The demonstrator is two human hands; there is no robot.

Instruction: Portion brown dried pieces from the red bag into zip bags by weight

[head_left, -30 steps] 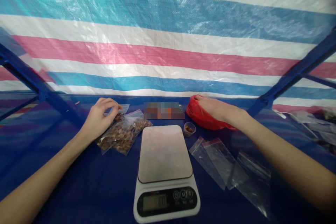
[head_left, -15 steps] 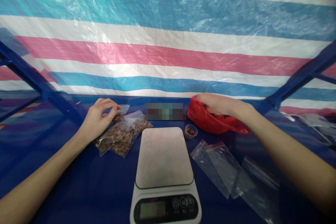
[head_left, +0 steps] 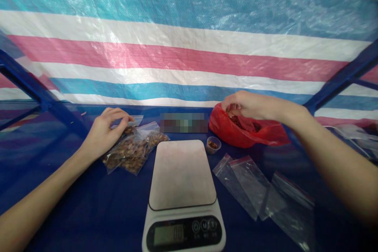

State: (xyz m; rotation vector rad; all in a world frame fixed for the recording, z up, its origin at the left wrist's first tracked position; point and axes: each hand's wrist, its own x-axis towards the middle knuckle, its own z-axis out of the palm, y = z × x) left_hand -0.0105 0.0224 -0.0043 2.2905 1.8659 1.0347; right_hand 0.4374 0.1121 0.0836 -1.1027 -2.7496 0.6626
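Observation:
My left hand rests on the zip bags of brown, nut-like pieces. Its thumb and index fingertip come together at the top of one bag. Above the opening of a red plastic bag, my right hand is held with curled fingers, closed on brown pieces that are mostly hidden. More brown pieces show inside the red bag. Between the hands stands a white digital scale, its plate bare and its display seeming to read zero.
A small clear cup with a few brown pieces sits between scale and red bag. Several flat clear zip bags lie right of the scale. A blurred-out rectangle is behind it. Blue frame bars and a striped sheet bound the table.
My right hand has risen out of the red bag, whose opening and contents now show more. My left hand stays on the filled bags. The view has shifted slightly.

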